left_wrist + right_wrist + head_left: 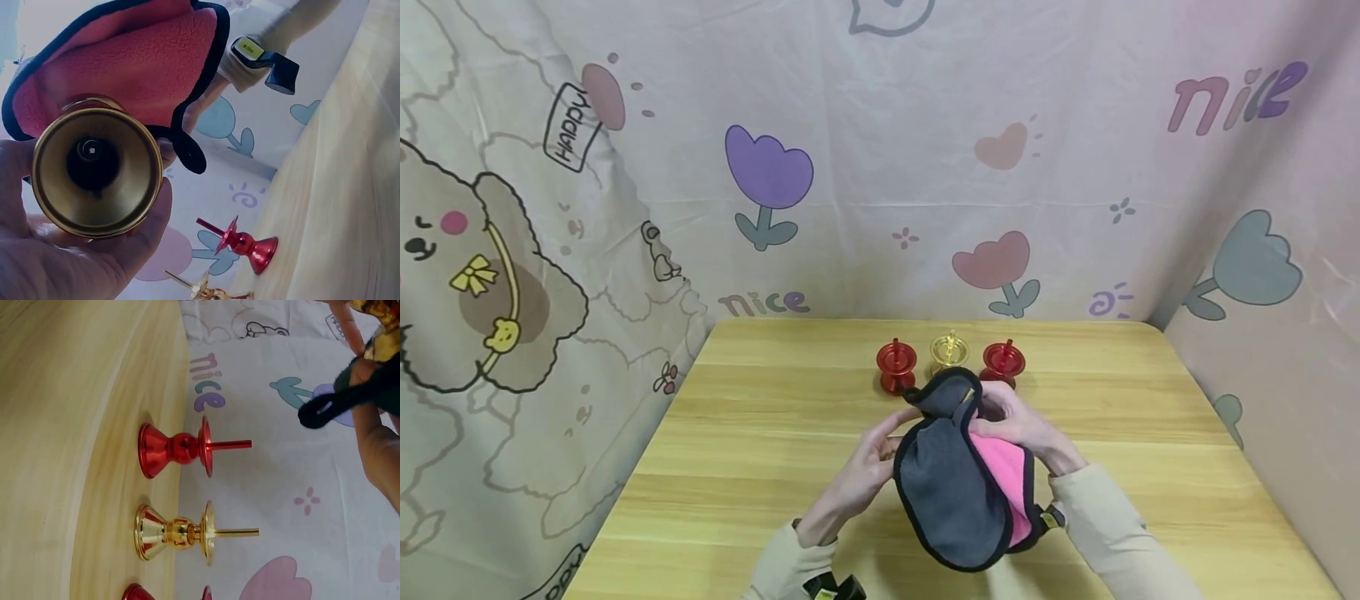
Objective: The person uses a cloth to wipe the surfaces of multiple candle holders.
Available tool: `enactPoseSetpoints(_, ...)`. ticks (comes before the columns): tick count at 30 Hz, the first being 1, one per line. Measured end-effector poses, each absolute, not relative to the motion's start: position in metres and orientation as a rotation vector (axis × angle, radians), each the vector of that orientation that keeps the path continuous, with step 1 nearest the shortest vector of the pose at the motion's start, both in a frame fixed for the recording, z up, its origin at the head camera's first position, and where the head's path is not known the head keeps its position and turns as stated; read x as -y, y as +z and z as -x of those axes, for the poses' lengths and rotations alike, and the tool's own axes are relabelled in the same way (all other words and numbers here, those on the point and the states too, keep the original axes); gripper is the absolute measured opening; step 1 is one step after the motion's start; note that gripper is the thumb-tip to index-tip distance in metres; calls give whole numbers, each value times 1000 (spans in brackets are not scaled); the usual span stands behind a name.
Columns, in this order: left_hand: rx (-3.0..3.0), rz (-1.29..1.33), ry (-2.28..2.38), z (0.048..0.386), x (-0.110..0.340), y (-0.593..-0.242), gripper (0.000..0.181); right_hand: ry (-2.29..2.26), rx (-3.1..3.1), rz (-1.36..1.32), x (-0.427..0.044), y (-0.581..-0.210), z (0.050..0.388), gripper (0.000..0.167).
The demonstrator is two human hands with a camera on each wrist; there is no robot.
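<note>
My left hand [863, 468] grips a gold candle holder [119, 194], its hollow, bell-shaped base facing the left wrist camera. Over the holder's upper part drapes a cleaning cloth [951, 492], grey on one face and pink on the other, with black edging and a hanging loop. My right hand [1018, 423] pinches the cloth near its top, pressing it around the holder. In the head view the cloth hides most of the held candle holder; a bit of its gold shows at the upper right of the right wrist view.
At the back of the wooden table [760, 417] stand a red candle holder [896, 360], a gold one [950, 350] and another red one [1003, 360], upright in a row just beyond the hands. A printed curtain [865, 167] hangs behind the table.
</note>
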State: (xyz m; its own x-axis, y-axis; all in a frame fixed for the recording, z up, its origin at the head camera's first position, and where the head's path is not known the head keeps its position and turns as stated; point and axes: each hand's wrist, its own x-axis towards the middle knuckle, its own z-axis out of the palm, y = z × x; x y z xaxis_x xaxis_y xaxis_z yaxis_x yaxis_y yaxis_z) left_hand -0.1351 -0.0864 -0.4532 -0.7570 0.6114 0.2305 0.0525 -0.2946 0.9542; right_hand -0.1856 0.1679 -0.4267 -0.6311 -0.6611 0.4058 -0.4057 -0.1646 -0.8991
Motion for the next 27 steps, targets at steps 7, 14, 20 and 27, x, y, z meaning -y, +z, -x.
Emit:
enactPoseSetpoints(7, -1677, -836, 2072, 134, 87, -454, 55, -2014, -1852, 1202, -168, -425, 186, 49)
enactPoseSetpoints(14, -1811, -905, 2127, 133, 89, -454, 66, -1929, -1809, 1212, -174, -426, 185, 48)
enactPoseSetpoints(20, -2185, -975, 2086, 128, 87, -447, 61, -1826, -1723, 1309, -180, -430, 183, 53)
enactPoseSetpoints(27, -2383, -1005, 2056, 125, 79, -440, 56, -1620, -2061, 1203, -181, -427, 172, 66)
